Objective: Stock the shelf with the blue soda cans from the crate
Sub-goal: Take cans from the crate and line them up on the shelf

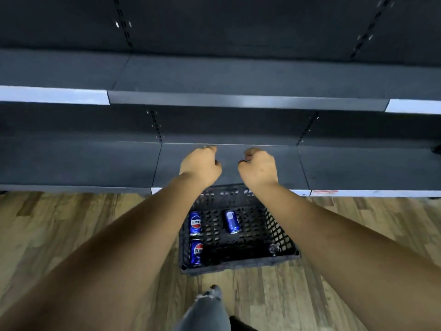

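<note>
A black plastic crate stands on the floor against the foot of the shelving. Inside it lie three blue soda cans: one at the upper left, one at the lower left, one in the middle. A silvery can end shows at the crate's right wall. My left hand and my right hand hover side by side over the dark lower shelf, beyond the crate. Both have their fingers curled under, and I see nothing held in either.
A second dark shelf runs above the lower one, with slotted uprights behind. No cans stand on either shelf. The floor is wood-patterned. My leg in grey jeans is at the bottom centre, just short of the crate.
</note>
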